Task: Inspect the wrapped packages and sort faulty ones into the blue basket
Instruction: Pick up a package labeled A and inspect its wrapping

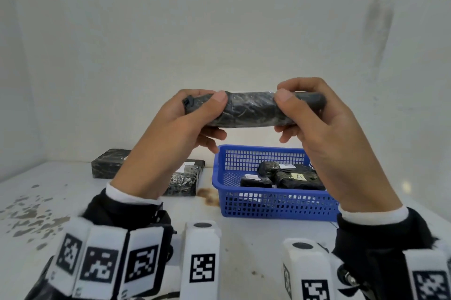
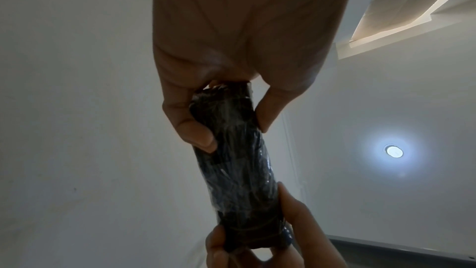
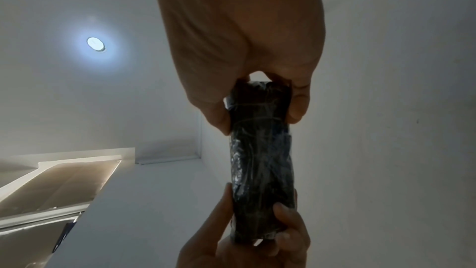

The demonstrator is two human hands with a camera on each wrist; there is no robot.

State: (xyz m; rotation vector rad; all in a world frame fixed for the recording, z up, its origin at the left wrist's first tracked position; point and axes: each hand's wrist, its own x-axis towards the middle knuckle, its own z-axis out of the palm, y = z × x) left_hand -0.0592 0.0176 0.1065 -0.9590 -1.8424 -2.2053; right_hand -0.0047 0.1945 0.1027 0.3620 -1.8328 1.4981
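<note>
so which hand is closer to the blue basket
Right. The right hand holds its end of the wrapped package directly above the blue basket; the left hand grips the other end, up and left of it.
</note>
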